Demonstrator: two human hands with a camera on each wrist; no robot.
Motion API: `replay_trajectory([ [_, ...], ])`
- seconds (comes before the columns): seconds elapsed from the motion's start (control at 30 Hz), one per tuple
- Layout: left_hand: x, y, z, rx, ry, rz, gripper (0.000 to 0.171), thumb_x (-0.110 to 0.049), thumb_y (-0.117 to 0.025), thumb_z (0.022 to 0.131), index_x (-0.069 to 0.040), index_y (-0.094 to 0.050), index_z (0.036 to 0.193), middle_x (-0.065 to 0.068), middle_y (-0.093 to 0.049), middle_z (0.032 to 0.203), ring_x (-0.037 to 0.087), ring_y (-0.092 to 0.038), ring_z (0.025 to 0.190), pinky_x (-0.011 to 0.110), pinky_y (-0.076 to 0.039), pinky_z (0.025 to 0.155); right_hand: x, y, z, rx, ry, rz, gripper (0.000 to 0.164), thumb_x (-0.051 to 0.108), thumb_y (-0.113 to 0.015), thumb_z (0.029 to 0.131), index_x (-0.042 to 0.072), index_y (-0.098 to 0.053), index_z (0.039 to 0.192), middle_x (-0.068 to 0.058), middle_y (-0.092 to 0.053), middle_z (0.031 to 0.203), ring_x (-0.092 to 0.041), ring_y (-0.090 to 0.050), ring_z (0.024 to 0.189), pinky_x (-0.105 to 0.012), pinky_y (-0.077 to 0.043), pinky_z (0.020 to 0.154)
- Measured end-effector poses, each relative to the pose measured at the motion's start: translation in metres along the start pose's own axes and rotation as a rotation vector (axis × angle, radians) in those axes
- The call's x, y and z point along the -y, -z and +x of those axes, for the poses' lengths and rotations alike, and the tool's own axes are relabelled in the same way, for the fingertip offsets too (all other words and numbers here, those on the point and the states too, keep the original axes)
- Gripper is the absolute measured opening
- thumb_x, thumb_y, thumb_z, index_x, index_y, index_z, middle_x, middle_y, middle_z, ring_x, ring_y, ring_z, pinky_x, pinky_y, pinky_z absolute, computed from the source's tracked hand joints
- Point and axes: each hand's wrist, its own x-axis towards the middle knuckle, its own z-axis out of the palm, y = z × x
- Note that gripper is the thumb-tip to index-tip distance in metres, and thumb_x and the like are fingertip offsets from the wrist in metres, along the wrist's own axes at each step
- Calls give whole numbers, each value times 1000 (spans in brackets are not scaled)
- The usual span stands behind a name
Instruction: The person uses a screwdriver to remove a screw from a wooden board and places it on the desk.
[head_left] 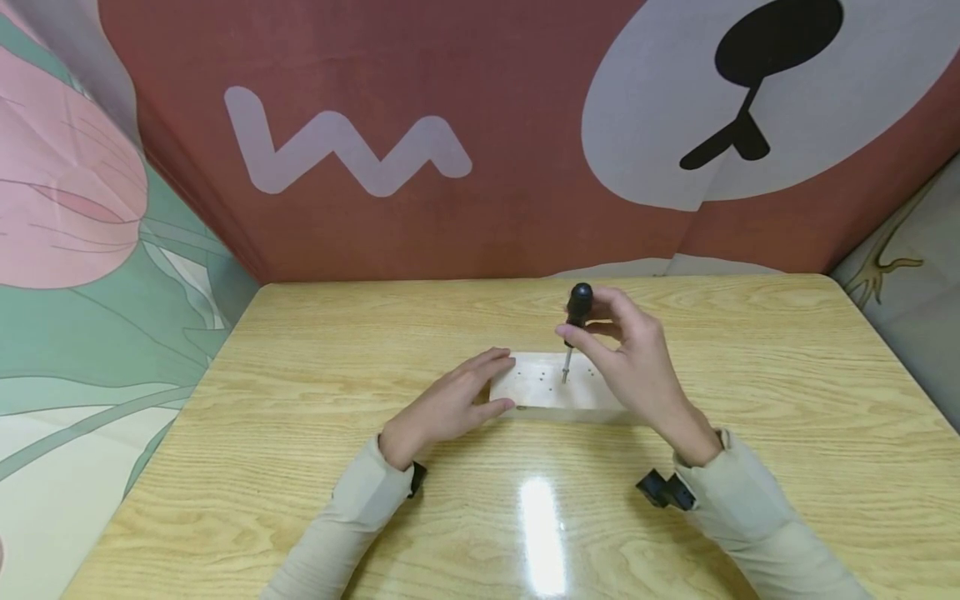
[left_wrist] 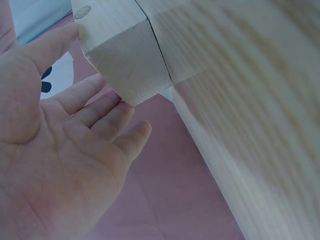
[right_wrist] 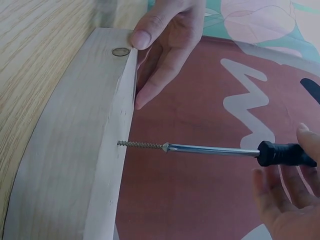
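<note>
A pale wooden block lies on the table, its top dotted with several small holes. My left hand holds the block's left end, thumb at the near edge and fingers toward the far side. With my right hand I grip the black handle of a screwdriver between thumb and fingers. The screwdriver stands nearly upright over the block. In the right wrist view its tip meets the head of a threaded screw. The screw's point is at the block's face, and most of its thread shows.
The wood-grain table stretches out around the block. Behind it rises a reddish-brown printed backdrop, with patterned cloth at the left. A dark device sits at the right wrist. A round mark shows near the block's left end.
</note>
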Motion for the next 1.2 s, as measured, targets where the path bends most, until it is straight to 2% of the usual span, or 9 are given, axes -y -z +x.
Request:
replay_trajectory([
  [0.1,0,0,0,3,0,-1,63,-36,-61,99,-9,-41,151,9,-34,161,24,-28,151,45,-29,122,0,1,0,-8,5,-32,33,0,-75,85,0,-65,116,-9,-70,105,2,-63,92,-12,-54,80],
  [0.23,-1,1,0,10,10,-7,63,-36,-61,99,-9,-40,152,8,-33,161,24,-27,151,45,-28,122,0,1,0,-10,10,-20,34,-1,-73,87,-1,-64,119,-11,-71,103,2,-63,92,-12,-55,79],
  [0.53,-1,1,1,5,1,-1,63,-36,-61,99,-9,-41,151,8,-34,161,24,-27,151,44,-28,123,0,0,-1,0,2,31,33,-3,-62,94,-2,-59,127,-15,-72,106,1,-64,95,-11,-53,83],
  [0.73,0,0,1,8,0,1,63,-36,-61,99,-9,-40,152,9,-34,161,25,-27,151,44,-28,122,1,-1,0,22,-20,31,32,-1,-57,98,-4,-57,129,-16,-69,106,5,-61,97,-8,-50,86],
  [0.97,0,1,0,9,0,-3,63,-36,-61,99,-9,-40,152,9,-33,161,25,-28,151,45,-28,122,1,-2,0,25,-30,19,30,5,-63,97,-3,-59,125,-14,-70,106,2,-62,95,-9,-50,87],
  [1.2,0,1,0,12,0,0,63,-37,-61,99,-9,-40,152,8,-33,161,25,-27,151,46,-29,122,-1,-1,0,-16,19,-38,33,0,-73,88,2,-66,120,-10,-68,100,0,-60,90,-10,-52,77],
])
